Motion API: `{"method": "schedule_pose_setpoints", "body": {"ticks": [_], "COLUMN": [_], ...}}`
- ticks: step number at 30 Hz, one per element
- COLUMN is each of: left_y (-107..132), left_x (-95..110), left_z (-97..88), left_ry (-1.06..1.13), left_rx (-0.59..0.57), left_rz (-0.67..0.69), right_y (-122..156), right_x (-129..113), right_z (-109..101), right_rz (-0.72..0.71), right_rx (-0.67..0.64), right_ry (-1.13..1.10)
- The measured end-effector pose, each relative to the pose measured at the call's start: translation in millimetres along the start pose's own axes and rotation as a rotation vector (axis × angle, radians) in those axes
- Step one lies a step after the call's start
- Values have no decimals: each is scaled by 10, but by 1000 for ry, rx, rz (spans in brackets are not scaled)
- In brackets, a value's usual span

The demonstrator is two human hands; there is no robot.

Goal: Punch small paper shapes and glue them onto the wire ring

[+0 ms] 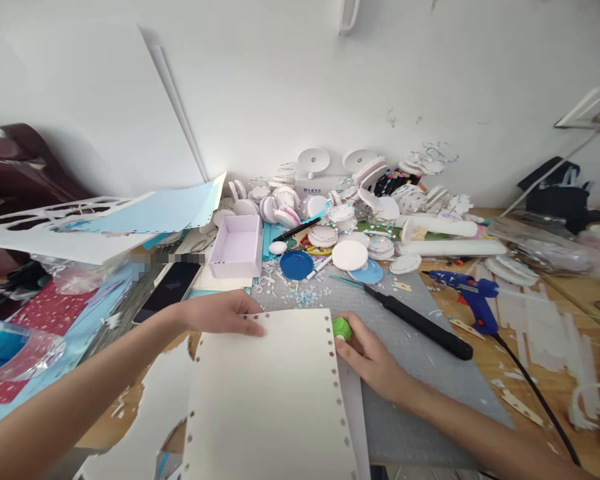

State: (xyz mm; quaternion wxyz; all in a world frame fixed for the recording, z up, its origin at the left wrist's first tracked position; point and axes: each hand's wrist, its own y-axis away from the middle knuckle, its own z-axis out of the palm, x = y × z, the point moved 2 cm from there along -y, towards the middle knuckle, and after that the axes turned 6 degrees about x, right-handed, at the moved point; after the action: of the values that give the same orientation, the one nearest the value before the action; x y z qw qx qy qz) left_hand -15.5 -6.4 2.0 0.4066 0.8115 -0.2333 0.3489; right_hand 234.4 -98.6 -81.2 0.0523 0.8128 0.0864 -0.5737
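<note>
Card sheet: a white card sheet (270, 400) lay nearest the camera, at the near edge of the worktop, its right part overlapping the grey cutting mat (420, 373).
Sheet detail: small star-shaped holes ran along 3 of its edges: left, far and right.
Left hand: the left hand (220, 312) rested on the sheet's far-left corner, fingers stretched out and nearly flat, pressing the card down and gripping nothing.
Right hand: the right hand (370, 357) lay on the mat at the sheet's right edge, fingers curled closed around a green punch (342, 328).
Punch position: the punch touched the sheet's right edge, just below its far-right corner.
Black tool: 1 long black-handled tool (420, 325) lay diagonally on the mat, just beyond the right hand and apart from it.
Glue gun: a blue glue gun (473, 293) sat off the mat's far-right corner, its black cable trailing toward the near right edge.
Middle of the worktop: a blue lid (297, 265), a white disc (349, 255) and an open white box (237, 245).
Phone: a dark phone (170, 288) lay left of the box.
Far edge: a heap of white round pieces (330, 213) lay against the wall.
</note>
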Motion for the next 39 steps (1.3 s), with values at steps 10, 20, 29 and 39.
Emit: {"method": "schedule_pose_setpoints", "body": {"ticks": [10,20,29,39], "left_y": [-267,-421,-508,-478], "left_x": [61,425,323,362], "left_z": [234,203,164,163], "left_ry": [-339,-437,-437,-408], "left_rx": [138,169,191,189], "left_rz": [240,274,273,295], "right_y": [-395,-724,-777,-739], "right_x": [-283,-800,-772,-781], "right_z": [-387,-322,-329,-317], "right_rz": [-57,-285,-226,-211], "right_rx": [56,-308,-292,-303], "right_ry": [89,765,714,684]}}
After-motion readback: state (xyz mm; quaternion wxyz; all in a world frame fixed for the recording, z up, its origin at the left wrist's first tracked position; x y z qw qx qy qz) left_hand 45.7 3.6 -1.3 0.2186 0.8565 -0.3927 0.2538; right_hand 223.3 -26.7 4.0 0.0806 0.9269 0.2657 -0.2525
